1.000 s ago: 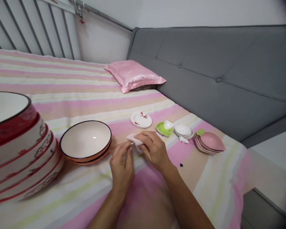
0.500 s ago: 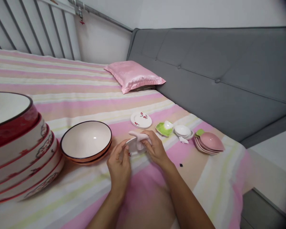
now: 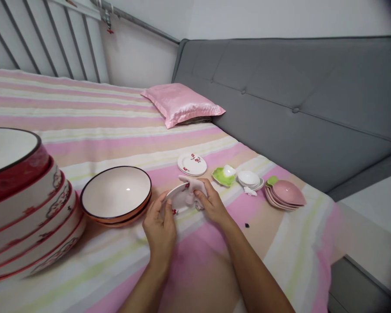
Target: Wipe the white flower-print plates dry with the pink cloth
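My left hand (image 3: 160,224) grips the left edge of a small white plate (image 3: 179,203) with red flowers, which is tilted up above the bed. My right hand (image 3: 211,201) pinches a pale pink cloth (image 3: 193,191) folded over the plate's right edge; part of the plate is hidden behind the cloth. Just beyond my hands lie white flowered plates (image 3: 193,165), stacked flat. Left of my left hand stand wide bowls (image 3: 117,193) with dark rims and orange outsides, one inside another.
A tall stack of red and white bowls (image 3: 26,221) stands at the left. To the right lie a green leaf-shaped dish (image 3: 220,177), small white dishes (image 3: 248,178) and pink dishes (image 3: 288,193). A pink pillow (image 3: 185,104) rests near the grey headboard (image 3: 280,91).
The plate has turned so that more of its flowered face shows. My left hand has shifted slightly left and down, and the cloth has moved along the plate's right edge.
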The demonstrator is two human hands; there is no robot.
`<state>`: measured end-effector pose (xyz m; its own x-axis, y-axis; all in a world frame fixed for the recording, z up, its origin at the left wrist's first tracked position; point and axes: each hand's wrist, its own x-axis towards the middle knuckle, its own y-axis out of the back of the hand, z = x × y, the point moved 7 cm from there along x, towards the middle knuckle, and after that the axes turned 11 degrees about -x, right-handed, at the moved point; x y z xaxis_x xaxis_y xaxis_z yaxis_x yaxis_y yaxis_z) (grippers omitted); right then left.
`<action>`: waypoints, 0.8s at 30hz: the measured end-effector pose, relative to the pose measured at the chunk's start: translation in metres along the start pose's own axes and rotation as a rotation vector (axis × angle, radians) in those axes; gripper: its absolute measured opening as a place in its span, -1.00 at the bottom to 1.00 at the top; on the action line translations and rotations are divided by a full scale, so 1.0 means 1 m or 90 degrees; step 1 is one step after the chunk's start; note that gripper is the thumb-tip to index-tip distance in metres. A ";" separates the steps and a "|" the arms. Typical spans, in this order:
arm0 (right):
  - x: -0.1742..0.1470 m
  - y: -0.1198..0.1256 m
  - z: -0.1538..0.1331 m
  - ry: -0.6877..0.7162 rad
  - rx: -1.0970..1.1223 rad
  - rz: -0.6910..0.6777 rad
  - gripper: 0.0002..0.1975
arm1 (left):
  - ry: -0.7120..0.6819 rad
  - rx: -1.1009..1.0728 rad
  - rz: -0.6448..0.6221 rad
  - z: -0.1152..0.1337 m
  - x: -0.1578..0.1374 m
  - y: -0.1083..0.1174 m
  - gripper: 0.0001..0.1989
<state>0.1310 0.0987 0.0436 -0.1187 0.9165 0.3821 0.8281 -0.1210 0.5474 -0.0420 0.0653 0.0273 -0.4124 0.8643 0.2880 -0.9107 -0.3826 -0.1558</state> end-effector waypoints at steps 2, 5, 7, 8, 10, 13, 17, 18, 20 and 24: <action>-0.001 0.010 -0.011 0.046 -0.044 0.047 -0.78 | -0.033 0.011 -0.010 0.005 -0.001 -0.001 -0.75; -0.003 0.024 -0.030 0.109 -0.117 0.094 -0.78 | -0.073 0.040 -0.066 0.009 -0.004 -0.008 -0.76; -0.005 0.029 -0.040 0.146 -0.172 0.094 -0.74 | -0.083 0.059 -0.100 0.009 -0.005 -0.012 -0.74; -0.005 0.029 -0.044 0.161 -0.200 0.082 -0.71 | -0.085 0.065 -0.108 0.009 -0.005 -0.013 -0.73; -0.006 0.026 -0.049 0.181 -0.255 0.053 -0.67 | -0.098 0.074 -0.110 0.011 -0.004 -0.013 -0.73; -0.008 0.023 -0.056 0.194 -0.342 0.071 -0.62 | -0.128 0.078 -0.110 0.015 -0.004 -0.013 -0.74; -0.014 0.018 -0.074 0.260 -0.426 0.122 -0.55 | -0.149 0.075 -0.127 0.019 -0.007 -0.015 -0.78; -0.016 0.014 -0.079 0.283 -0.433 0.113 -0.52 | -0.148 0.074 -0.129 0.019 -0.008 -0.015 -0.80; -0.018 0.007 -0.084 0.317 -0.434 0.084 -0.49 | -0.140 0.069 -0.128 0.019 -0.009 -0.015 -0.83; -0.017 0.001 -0.087 0.324 -0.412 0.041 -0.48 | -0.139 0.063 -0.139 0.021 -0.009 -0.016 -0.86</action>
<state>0.0864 0.0496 0.1025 -0.4451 0.6340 0.6325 0.3804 -0.5056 0.7744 -0.0240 0.0565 0.0466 -0.1931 0.8428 0.5024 -0.9716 -0.2355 0.0217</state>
